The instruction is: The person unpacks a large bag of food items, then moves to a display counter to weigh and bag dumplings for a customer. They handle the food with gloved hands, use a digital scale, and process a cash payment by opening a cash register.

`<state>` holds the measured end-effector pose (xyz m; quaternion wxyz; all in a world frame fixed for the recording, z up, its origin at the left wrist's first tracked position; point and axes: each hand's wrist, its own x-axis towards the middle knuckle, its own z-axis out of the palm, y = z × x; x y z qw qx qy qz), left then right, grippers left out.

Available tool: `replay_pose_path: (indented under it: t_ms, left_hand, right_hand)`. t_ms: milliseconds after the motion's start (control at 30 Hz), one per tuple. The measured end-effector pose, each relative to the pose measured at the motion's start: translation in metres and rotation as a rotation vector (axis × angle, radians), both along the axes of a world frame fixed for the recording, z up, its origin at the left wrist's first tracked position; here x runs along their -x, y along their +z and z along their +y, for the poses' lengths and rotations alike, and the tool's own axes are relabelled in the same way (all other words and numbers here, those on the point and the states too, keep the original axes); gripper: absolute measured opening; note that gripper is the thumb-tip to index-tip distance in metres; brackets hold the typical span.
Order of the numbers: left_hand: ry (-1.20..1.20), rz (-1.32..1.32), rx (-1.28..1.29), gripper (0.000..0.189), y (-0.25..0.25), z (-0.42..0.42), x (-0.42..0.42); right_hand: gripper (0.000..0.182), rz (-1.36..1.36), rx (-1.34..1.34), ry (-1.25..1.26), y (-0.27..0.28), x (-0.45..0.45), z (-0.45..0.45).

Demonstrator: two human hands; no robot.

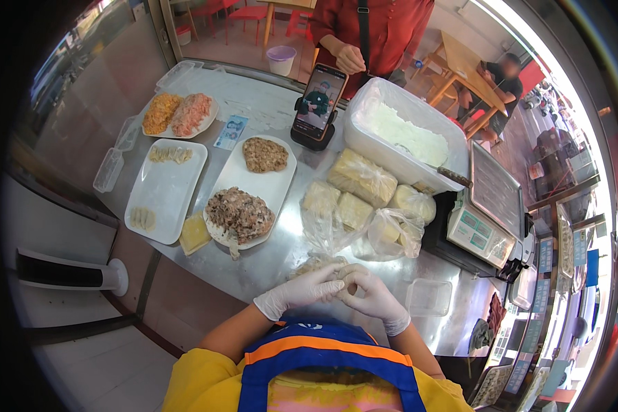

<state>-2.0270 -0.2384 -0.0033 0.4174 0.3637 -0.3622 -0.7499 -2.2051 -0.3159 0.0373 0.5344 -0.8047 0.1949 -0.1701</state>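
Both hands wear white gloves and meet in front of my blue apron. My left hand (309, 288) reaches in from the left, its fingertips touching those of my right hand (368, 292). Whatever may be between the fingers is hidden. Just beyond them, a clear plastic bag (311, 265) with something pale inside lies on the steel table (268, 275). Further left, a white tray (276, 193) bears a dark minced filling (240, 213) and a browner patty of filling (265, 154). A stack of yellow wrappers (194, 233) touches or nearly touches that tray.
Bagged wrapper stacks (363, 177) sit ahead, before a tub of white flour (407, 126). A phone (321, 100) stands upright on a holder. Dumplings (143, 219) lie on another tray (167, 190). A scale (481, 229) and plastic box (429, 297) are right. A person in red (376, 31) stands opposite.
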Motion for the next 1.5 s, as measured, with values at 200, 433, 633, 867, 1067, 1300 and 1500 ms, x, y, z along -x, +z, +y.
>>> replay_pose_path:
  t_ms: [200, 433, 633, 867, 1067, 1300, 1500]
  left_hand:
    - [0.231, 0.274, -0.156, 0.035, -0.011, -0.005, -0.007]
    - [0.263, 0.14, -0.027, 0.04, -0.024, -0.008, -0.016]
    - [0.133, 0.003, -0.073, 0.043, 0.004, -0.007, -0.01]
    - [0.004, -0.235, 0.036, 0.052, 0.004, -0.003, 0.0]
    - [-0.02, -0.499, 0.109, 0.051, 0.013, -0.002, -0.007]
    - [0.231, -0.459, 0.108, 0.049, -0.022, 0.008, -0.007]
    - [0.353, -1.062, 0.845, 0.01, 0.032, -0.003, -0.015]
  right_hand:
    - [0.023, 0.111, 0.179, -0.217, -0.03, 0.026, 0.005]
    - [0.03, 0.174, 0.31, -0.224, -0.047, 0.034, 0.02]
    - [0.02, 0.04, 0.223, -0.183, -0.05, 0.025, 0.018]
    - [0.01, 0.003, -0.002, -0.355, -0.042, -0.005, 0.019]
    - [0.011, 0.131, -0.743, -0.325, -0.041, -0.013, 0.014]
    - [0.011, -0.077, -1.155, -0.268, -0.032, -0.013, -0.003]
    - [0.013, -0.168, -1.058, -0.243, -0.006, -0.027, -0.014]
